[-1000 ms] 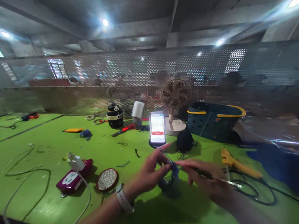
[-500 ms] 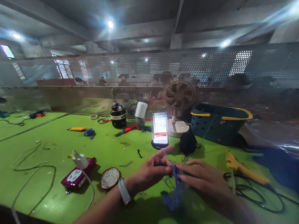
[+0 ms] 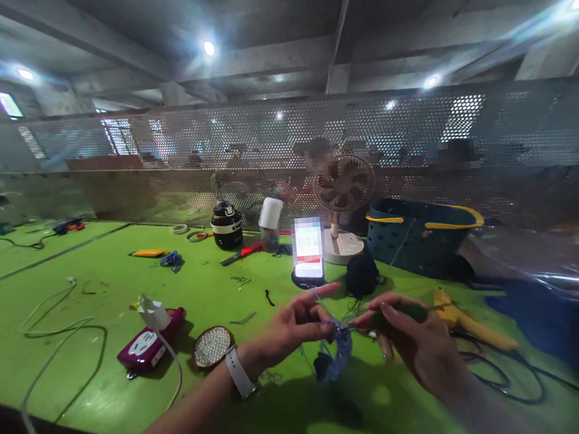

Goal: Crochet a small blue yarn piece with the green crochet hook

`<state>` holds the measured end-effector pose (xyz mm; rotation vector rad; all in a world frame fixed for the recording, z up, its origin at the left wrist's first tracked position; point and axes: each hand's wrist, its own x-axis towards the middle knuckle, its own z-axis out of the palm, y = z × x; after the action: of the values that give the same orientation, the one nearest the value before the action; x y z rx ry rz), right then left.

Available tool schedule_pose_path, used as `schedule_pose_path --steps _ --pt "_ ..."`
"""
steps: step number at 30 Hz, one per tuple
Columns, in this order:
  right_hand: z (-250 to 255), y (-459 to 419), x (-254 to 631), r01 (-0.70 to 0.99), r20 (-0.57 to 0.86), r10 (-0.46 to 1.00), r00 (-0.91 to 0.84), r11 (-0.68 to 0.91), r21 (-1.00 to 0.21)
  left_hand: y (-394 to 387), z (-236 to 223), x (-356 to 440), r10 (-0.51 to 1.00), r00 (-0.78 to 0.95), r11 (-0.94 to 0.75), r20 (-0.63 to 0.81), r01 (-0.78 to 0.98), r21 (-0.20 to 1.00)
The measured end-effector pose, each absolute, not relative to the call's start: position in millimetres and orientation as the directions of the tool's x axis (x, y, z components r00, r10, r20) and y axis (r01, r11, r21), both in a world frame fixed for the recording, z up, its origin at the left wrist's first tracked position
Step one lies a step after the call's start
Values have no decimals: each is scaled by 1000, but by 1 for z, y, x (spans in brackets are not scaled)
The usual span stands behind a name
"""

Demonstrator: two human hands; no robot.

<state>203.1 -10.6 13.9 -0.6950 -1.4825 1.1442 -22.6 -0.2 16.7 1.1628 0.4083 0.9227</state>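
A small piece of blue-purple crochet work (image 3: 341, 355) hangs below my left hand (image 3: 305, 323), pinched at its top edge between thumb and fingers. Over my outstretched left index finger runs a strand of the same yarn (image 3: 321, 300), leading down to the work. My right hand (image 3: 412, 334) is closed around the green handle of a crochet hook (image 3: 412, 312), its tip at the top of the crochet work. The hook's fine tip is hard to make out. Just beyond my hands lies a ball of black yarn (image 3: 362, 275).
A lit phone (image 3: 309, 269) stands ahead, before a small fan (image 3: 342, 246) and a dark basket (image 3: 407, 248). At right lies a yellow glue gun (image 3: 479, 332) with its cable. On the left are a purple power strip (image 3: 151, 341) and a round studded dish (image 3: 212, 347).
My right hand has turned and drawn back slightly rightward; the green hook handle now shows in it. The crochet work has swung and hangs more compactly under my left hand.
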Motion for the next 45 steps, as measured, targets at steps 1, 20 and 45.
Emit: schedule_pose_path --steps 1,20,45 --pt "10 -8 200 -237 335 913 -232 281 -930 -2 17 -21 804 565 59 184 -384 922" --pt "6 -14 187 -30 490 849 -198 494 -869 -18 20 -3 942 298 -15 156 -424 905" --pt "5 -14 179 391 879 429 -208 860 -327 -25 13 11 975 196 13 103 -514 857"
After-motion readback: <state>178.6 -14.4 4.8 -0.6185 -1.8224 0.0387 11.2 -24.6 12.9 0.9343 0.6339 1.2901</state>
